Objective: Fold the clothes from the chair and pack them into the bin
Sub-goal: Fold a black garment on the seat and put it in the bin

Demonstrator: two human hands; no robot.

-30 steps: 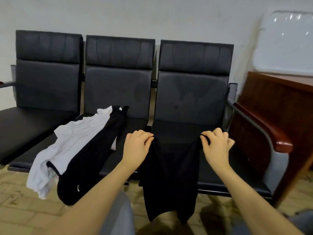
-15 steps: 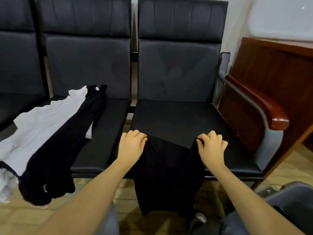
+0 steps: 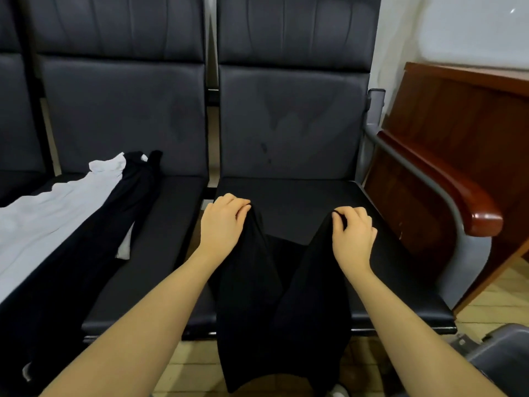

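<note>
A black garment [image 3: 274,305] hangs from both my hands over the front edge of the right-hand black seat [image 3: 380,270]. My left hand [image 3: 221,224] grips its top left corner with curled fingers. My right hand [image 3: 350,236] pinches the top right corner. The cloth sags in a dip between the two hands, and its lower end hangs toward the floor. On the middle seat [image 3: 148,247] lie a white garment [image 3: 48,222] and another black garment [image 3: 94,242], draped over the front edge. The grey bin [image 3: 503,359] shows at the bottom right corner.
A row of black padded chairs with tall backrests [image 3: 292,116] faces me. A wooden armrest [image 3: 446,184] on a grey metal frame bounds the right seat. Behind it stands a dark wooden cabinet [image 3: 469,116]. Tiled floor [image 3: 194,359] lies below the seats.
The view has moved closer and to the right. Both hands have drawn the black garment a little nearer together, so its top edge now sags between them.
</note>
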